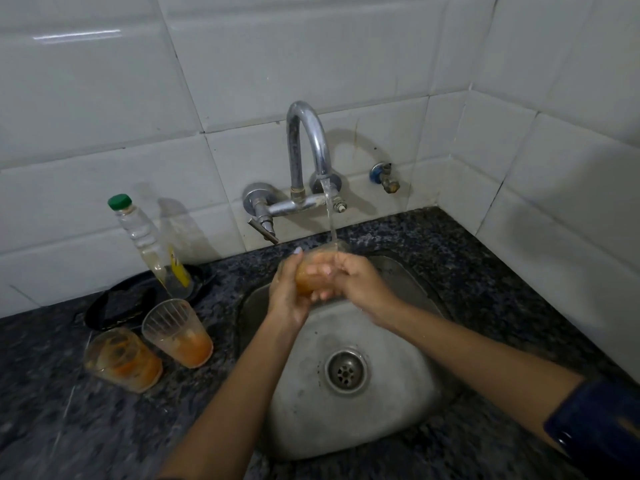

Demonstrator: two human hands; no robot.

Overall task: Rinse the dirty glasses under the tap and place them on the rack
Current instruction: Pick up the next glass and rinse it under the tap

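Glass in hand: a glass (313,277) with orange residue sat at the centre of the frame, under the stream from the tap (308,147), above the upper rim of the sink (398,403).
Axis: its long axis ran tilted, mouth toward the upper right where the water struck, base toward the lower left.
Left hand: the left hand (289,296) cupped the glass from the left and below, fingers curled round it.
Right hand: the right hand (356,282) came in from the right, fingers wrapped over the glass wall; both hands were equally near.
Waiting glasses: two dirty glasses (178,332) (123,358) stood on the surface (52,410) at lower left, touching or nearly so, nearer the left hand.
In the way: a bottle (149,244) and a dark pan (121,303) stood just behind them.
Rack: not in view; the direction of the placing move could not be judged.
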